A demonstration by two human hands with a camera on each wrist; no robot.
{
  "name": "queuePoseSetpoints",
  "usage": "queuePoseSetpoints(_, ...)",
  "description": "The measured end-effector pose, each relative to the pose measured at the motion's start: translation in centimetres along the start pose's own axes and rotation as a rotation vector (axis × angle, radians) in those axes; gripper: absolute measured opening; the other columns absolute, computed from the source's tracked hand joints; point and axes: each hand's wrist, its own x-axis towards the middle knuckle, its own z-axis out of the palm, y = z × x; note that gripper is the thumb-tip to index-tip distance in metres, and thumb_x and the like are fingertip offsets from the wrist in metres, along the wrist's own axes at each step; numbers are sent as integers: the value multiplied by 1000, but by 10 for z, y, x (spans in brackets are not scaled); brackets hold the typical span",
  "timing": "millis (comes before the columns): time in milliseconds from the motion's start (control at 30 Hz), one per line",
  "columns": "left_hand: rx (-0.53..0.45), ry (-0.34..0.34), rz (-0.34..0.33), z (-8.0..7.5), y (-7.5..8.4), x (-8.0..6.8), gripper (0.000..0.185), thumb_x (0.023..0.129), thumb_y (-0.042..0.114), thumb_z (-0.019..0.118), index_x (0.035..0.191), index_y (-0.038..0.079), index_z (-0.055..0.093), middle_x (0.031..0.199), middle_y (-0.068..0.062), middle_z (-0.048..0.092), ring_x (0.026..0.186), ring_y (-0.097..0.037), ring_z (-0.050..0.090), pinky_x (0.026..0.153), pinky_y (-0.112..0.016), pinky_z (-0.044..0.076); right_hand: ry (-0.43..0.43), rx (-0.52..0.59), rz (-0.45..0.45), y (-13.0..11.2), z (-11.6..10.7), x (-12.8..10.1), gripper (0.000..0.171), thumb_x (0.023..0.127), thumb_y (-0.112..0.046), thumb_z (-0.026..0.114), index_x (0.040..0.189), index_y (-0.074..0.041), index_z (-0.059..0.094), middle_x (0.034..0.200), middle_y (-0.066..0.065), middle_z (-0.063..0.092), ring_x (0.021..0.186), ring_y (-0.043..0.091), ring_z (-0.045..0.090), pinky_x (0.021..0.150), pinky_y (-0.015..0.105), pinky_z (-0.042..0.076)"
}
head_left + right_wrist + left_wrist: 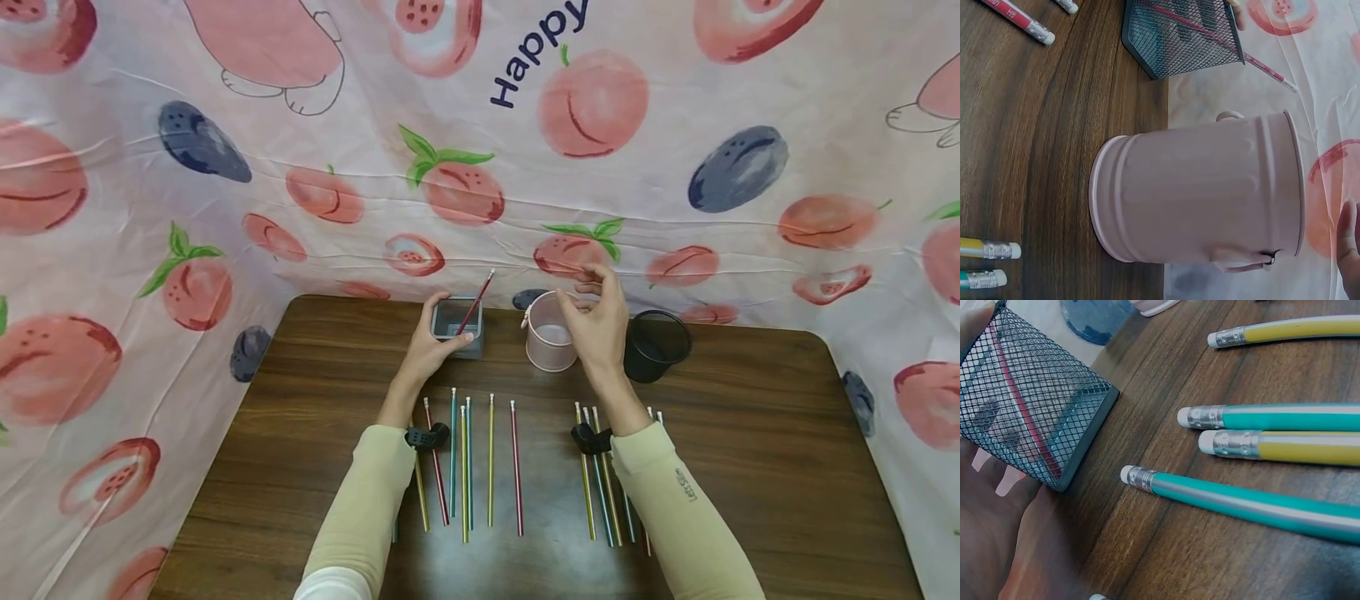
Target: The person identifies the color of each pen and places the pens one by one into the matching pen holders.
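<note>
My left hand (429,348) grips a square mesh pencil holder (470,348), thumb along its near side and fingers round its left. A single red pencil (477,302) leans inside, eraser end up; its slanted shaft shows through the mesh in the left wrist view. Over the right side of a small pink bucket (550,357) hovers my right hand (602,329), fingers loosely bent, nothing between them. The right wrist view shows the bucket's wall (1197,194) with fingertips (1349,244) beyond its rim. Whether they touch the rim, I cannot tell.
Right of the bucket stands a round black mesh cup (647,360). Several red, yellow and green pencils lie nearer me in a left group (470,475) and a right group (600,483), erasers pointing away. A fruit-print cloth (450,250) hangs behind the wooden table (765,417).
</note>
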Motion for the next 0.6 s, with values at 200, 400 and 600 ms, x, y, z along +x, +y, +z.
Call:
queuePoseSetpoints(200,29,-24,1,5,0,2,84,84,1,77,152,3,27,142,-35,37,125,-57,37,103,-65,31,17,-32,-6,3,-15,-8,48,79,-1,81,122,-1,61,108,16,64,92,30,65,71,49,57)
queuePoseSetpoints(400,60,-1,-16,3,3,-1,83,83,1,77,151,6,30,143,-32,37,127,-53,36,103,-64,32,10,-57,-44,-11,-28,-18,46,77,9,79,119,10,59,106,27,61,89,40,65,66,53,55)
queuePoseSetpoints(600,91,-1,-21,-3,5,-3,85,84,5,78,152,6,28,149,-29,33,133,-51,33,105,-62,31,8,-79,-47,-18,-34,-20,46,77,12,77,118,12,58,105,28,60,88,42,65,67,51,55)
